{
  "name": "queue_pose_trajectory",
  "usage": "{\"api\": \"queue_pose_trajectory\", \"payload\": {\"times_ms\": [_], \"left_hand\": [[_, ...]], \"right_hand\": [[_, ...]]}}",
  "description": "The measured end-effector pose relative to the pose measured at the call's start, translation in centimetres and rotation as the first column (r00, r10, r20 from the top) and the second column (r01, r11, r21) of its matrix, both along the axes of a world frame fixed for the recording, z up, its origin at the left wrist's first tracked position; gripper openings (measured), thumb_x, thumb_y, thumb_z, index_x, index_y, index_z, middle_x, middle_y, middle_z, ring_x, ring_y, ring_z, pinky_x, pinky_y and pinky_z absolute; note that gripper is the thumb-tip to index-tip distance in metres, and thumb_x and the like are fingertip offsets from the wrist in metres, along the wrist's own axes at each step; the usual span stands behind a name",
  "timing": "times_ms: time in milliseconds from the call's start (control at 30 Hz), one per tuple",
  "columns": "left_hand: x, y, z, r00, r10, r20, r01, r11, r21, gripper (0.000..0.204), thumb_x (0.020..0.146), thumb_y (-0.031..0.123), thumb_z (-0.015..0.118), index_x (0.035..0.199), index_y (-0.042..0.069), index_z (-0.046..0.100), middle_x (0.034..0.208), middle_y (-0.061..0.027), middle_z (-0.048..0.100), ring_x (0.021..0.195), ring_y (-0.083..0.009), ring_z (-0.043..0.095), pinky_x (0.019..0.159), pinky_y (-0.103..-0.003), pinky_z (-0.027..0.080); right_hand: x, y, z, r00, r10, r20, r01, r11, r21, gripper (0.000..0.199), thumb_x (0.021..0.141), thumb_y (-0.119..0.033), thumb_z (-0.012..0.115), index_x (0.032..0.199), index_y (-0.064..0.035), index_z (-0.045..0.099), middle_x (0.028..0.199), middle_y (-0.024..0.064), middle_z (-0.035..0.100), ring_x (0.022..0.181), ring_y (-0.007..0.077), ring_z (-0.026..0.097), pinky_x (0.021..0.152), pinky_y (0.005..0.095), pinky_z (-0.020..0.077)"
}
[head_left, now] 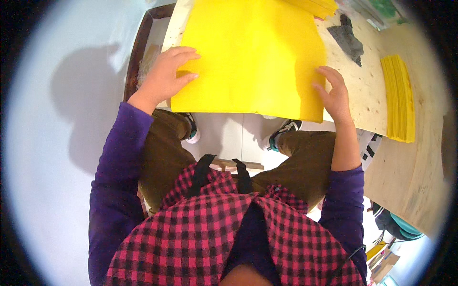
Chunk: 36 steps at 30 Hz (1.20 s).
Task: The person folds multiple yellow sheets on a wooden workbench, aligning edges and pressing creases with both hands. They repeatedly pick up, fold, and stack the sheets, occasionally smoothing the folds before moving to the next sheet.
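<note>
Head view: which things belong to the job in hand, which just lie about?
Likely job:
- large flat yellow sheet between left hand and right hand
- layered yellow stack at right

Likely lying about:
- jagged dark grey fabric scrap
- rounded turquoise item

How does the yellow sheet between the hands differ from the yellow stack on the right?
The yellow sheet lies broad and flat; the yellow stack looks narrow, showing many layered edges. The sheet lies between the left hand and right hand; the stack sits apart from both. Both things are bright yellow.
</note>
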<state>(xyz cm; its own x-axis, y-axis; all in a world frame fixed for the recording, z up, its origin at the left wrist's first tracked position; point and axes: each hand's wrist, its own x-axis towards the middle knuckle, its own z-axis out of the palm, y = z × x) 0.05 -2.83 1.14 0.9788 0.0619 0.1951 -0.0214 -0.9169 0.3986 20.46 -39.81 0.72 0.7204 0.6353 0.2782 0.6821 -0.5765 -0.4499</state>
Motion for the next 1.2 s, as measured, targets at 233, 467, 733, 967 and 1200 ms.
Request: {"api": "queue_pose_trajectory", "payload": {"times_ms": [233,467,733,967,1200], "left_hand": [[-0.3,0.7,-0.6,0.998,-0.054,-0.036,0.054,0.998,-0.023,0.038,0.072,0.007,0.073,0.109,0.006,0.062,0.124,-0.0088,0.058,0.119,-0.0284,0.049,0.105,-0.038,0.036],[0.3,0.6,-0.9,0.999,-0.047,-0.025,0.044,0.994,-0.099,0.031,0.074,0.006,0.071,0.105,0.006,0.065,0.117,-0.0095,0.061,0.113,-0.0278,0.053,0.1,-0.037,0.041],[0.2,0.6,-0.9,0.999,-0.035,-0.021,0.032,0.991,-0.133,0.031,0.073,0.003,0.071,0.103,0.006,0.065,0.115,-0.0095,0.063,0.112,-0.027,0.055,0.099,-0.037,0.042],[0.2,0.7,-1.1,0.996,-0.064,0.062,0.07,0.991,-0.112,0.026,0.075,0.004,0.07,0.101,0.004,0.066,0.108,-0.0118,0.064,0.105,-0.029,0.057,0.095,-0.036,0.044],[0.3,0.8,-1.0,0.995,-0.074,0.065,0.08,0.993,-0.09,0.026,0.075,0.008,0.071,0.101,0.004,0.066,0.108,-0.0115,0.064,0.105,-0.0286,0.057,0.094,-0.036,0.045]], "right_hand": [[-0.2,-0.7,-1.1,0.997,0.031,-0.068,-0.032,0.999,-0.016,0.034,0.072,-0.005,0.072,0.106,-0.0062,0.066,0.121,0.0104,0.059,0.117,0.0288,0.05,0.102,0.0368,0.039],[0.5,-0.7,-1.3,0.999,0.028,-0.032,-0.027,0.999,0.026,0.026,0.072,-0.005,0.072,0.097,-0.0042,0.067,0.112,0.0118,0.062,0.11,0.0304,0.054,0.097,0.0369,0.0434],[0.7,-0.7,-1.3,0.997,0.069,0.041,-0.072,0.995,0.066,0.017,0.076,-0.006,0.067,0.092,-0.0027,0.067,0.101,0.0131,0.064,0.103,0.0317,0.056,0.091,0.0383,0.0455],[0.7,-0.1,-1.6,0.999,0.018,0.036,-0.02,0.997,0.074,0.012,0.078,-0.006,0.066,0.09,-0.0029,0.066,0.098,0.0117,0.065,0.099,0.0304,0.058,0.088,0.0376,0.0468],[1.0,-0.3,-1.4,0.999,0.03,0.041,-0.034,0.995,0.095,0.011,0.08,-0.006,0.064,0.09,-0.0028,0.065,0.097,0.0129,0.065,0.098,0.0312,0.058,0.087,0.0379,0.0468]]}}
